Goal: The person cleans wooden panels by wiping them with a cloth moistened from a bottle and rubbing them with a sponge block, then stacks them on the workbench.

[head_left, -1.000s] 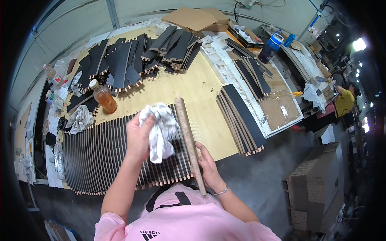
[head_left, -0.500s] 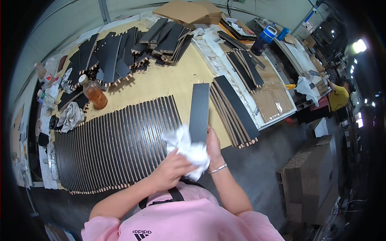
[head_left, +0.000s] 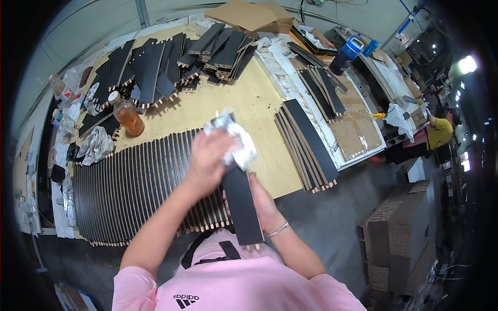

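Note:
My right hand (head_left: 264, 205), with a bracelet at its wrist, grips a dark board (head_left: 240, 207) by its sides. Short wooden dowels stick out of the board's near end. Pressed over the board's far end is a white cloth (head_left: 239, 147), blurred by motion, with my left hand (head_left: 212, 158) closed on it. Left of the board lies a long row of similar boards (head_left: 129, 197) standing on edge, dowel ends showing. A small stack of dark boards (head_left: 306, 145) rests to the right on the table edge.
Heaped dark boards (head_left: 155, 67) lie at the table's far side. A bottle of amber liquid (head_left: 128, 115) and a crumpled rag (head_left: 96, 145) stand at left. A blue jug (head_left: 346, 56) is at far right; cardboard boxes (head_left: 397, 233) sit on the floor. Another person (head_left: 440, 133) works beyond.
The board has come toward me and down, its near end now close to my body. My left hand with the cloth has moved up to the board's far end.

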`<action>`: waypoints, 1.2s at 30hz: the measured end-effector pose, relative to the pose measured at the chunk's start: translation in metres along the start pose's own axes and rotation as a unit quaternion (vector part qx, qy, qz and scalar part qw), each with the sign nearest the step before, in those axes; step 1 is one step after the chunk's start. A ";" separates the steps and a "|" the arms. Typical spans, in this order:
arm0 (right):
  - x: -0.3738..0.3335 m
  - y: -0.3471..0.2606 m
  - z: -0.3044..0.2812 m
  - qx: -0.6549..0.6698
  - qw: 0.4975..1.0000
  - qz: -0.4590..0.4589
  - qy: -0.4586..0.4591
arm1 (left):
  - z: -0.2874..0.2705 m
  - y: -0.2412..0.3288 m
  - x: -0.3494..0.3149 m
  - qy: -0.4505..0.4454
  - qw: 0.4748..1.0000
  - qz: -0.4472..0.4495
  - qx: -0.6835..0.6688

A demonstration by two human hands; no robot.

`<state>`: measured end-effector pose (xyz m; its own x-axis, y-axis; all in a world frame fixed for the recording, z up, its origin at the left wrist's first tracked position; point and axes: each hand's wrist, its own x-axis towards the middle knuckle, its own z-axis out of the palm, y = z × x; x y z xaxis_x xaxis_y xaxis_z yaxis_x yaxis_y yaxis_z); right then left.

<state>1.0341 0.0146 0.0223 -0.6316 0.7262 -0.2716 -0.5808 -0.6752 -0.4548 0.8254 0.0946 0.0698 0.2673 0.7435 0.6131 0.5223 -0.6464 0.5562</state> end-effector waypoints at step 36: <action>0.033 -0.003 -0.102 -0.445 0.852 -0.119 0.248 | -0.092 0.033 -0.075 0.103 0.880 -0.369 -0.281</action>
<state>1.0674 0.0537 -0.0716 -0.1275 0.9431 -0.3072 0.0977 -0.2962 -0.9501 0.7484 0.0014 0.0936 -0.1590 0.9870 0.0247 -0.0058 -0.0259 0.9996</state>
